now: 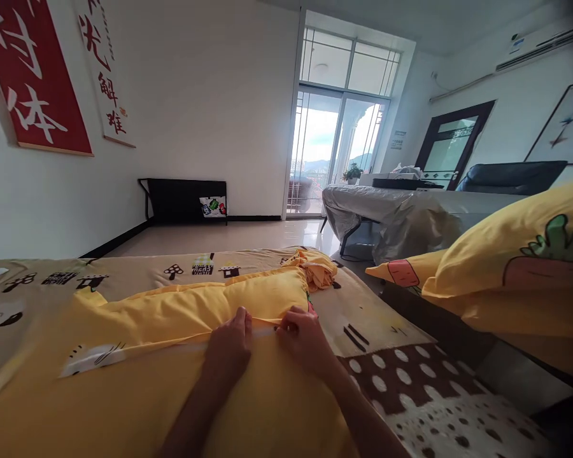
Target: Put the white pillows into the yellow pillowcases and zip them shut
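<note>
A yellow pillowcase with a plump filling under its far part lies in front of me. Along its opening, a folded edge shows a strip of white printed cloth at the left. My left hand is closed, its fingers pinching this edge near the middle. A short way to the right, my right hand pinches the same edge, thumb and fingers together. Just beyond the pillowcase's far right corner sits a crumpled yellow cloth.
A beige printed blanket spreads beneath. Yellow pillows with carrot prints are stacked at the right, above a dark gap. Farther off stand a plastic-covered table, a black folded panel by the wall and sliding glass doors.
</note>
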`<state>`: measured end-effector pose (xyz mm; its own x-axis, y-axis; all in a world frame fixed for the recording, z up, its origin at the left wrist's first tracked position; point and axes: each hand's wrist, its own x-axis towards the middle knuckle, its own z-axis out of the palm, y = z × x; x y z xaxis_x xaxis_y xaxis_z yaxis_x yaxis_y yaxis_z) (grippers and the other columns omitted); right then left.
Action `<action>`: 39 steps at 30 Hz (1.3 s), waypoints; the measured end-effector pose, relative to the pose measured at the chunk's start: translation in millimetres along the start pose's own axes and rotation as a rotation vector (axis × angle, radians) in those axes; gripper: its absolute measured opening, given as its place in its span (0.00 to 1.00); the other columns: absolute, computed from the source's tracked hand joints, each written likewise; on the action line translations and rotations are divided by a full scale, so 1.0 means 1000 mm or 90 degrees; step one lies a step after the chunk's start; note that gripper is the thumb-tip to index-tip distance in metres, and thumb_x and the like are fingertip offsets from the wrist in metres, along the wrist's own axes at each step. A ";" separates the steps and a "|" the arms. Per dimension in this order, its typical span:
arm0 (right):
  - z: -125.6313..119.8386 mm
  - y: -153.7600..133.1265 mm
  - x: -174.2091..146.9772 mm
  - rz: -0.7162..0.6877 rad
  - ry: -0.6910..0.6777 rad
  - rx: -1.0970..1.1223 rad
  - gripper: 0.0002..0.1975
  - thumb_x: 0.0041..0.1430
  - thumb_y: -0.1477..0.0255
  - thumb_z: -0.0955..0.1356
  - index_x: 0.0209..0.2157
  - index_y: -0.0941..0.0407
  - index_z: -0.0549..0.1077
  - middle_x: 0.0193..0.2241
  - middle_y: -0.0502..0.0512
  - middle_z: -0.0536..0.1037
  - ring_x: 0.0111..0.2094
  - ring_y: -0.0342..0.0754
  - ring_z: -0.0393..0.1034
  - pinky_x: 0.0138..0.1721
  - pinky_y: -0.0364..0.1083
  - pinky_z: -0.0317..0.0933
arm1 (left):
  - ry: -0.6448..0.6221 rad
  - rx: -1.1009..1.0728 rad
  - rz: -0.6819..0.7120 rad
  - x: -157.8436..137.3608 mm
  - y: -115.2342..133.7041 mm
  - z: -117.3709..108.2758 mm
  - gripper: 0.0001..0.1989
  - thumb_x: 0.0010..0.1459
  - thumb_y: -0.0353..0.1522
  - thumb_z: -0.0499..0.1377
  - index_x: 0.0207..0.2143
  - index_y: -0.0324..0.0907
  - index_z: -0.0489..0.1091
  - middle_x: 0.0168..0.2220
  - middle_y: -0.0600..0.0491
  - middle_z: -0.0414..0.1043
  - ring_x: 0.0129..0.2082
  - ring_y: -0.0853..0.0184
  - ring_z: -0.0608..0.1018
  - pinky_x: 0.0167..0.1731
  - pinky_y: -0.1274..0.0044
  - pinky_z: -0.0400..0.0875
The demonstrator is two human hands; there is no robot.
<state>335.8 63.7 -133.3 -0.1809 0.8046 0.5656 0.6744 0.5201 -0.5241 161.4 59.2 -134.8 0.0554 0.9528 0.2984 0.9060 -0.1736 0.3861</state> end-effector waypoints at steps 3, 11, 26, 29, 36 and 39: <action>0.005 0.000 -0.010 -0.140 0.082 -0.091 0.10 0.50 0.81 0.62 0.18 0.56 0.64 0.21 0.49 0.67 0.23 0.41 0.59 0.26 0.41 0.51 | 0.009 -0.014 0.011 -0.002 -0.002 0.000 0.13 0.66 0.35 0.38 0.31 0.44 0.56 0.25 0.52 0.70 0.28 0.62 0.76 0.25 0.75 0.52; 0.025 0.006 -0.039 -0.217 0.200 -0.027 0.13 0.60 0.78 0.62 0.22 0.55 0.65 0.18 0.50 0.69 0.21 0.42 0.63 0.27 0.43 0.54 | 0.155 0.005 0.177 -0.014 -0.005 -0.003 0.15 0.65 0.33 0.40 0.26 0.44 0.58 0.22 0.54 0.65 0.24 0.66 0.70 0.26 0.75 0.55; 0.031 0.001 -0.047 -0.305 0.317 -0.057 0.13 0.58 0.84 0.62 0.21 0.57 0.62 0.14 0.45 0.64 0.16 0.38 0.57 0.24 0.44 0.48 | -0.078 0.159 0.201 -0.017 0.049 -0.024 0.14 0.51 0.19 0.47 0.34 0.41 0.68 0.37 0.49 0.71 0.39 0.60 0.72 0.35 0.72 0.64; 0.028 -0.001 -0.047 -0.303 0.300 -0.040 0.14 0.58 0.83 0.61 0.21 0.57 0.62 0.14 0.46 0.66 0.16 0.38 0.59 0.24 0.43 0.49 | -0.106 0.125 0.153 -0.010 0.051 -0.029 0.12 0.54 0.20 0.47 0.31 0.42 0.67 0.34 0.51 0.71 0.36 0.63 0.73 0.30 0.76 0.61; 0.020 -0.008 -0.046 -0.236 0.332 0.033 0.10 0.58 0.82 0.64 0.24 0.58 0.66 0.16 0.46 0.69 0.17 0.37 0.61 0.26 0.41 0.52 | 0.064 0.035 0.066 -0.014 0.054 0.001 0.10 0.60 0.26 0.46 0.30 0.41 0.64 0.30 0.51 0.70 0.34 0.63 0.72 0.32 0.76 0.60; 0.020 -0.007 -0.046 -0.234 0.302 0.030 0.11 0.58 0.81 0.64 0.22 0.57 0.65 0.15 0.46 0.67 0.17 0.37 0.60 0.24 0.40 0.52 | 0.100 0.007 0.069 -0.014 0.048 0.013 0.13 0.63 0.29 0.44 0.26 0.42 0.60 0.26 0.52 0.67 0.29 0.65 0.71 0.29 0.76 0.57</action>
<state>325.1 28.7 -168.7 -0.0495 0.3596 0.9318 0.5935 0.7609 -0.2621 209.4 40.6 -132.4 0.0876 0.8776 0.4712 0.9028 -0.2699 0.3348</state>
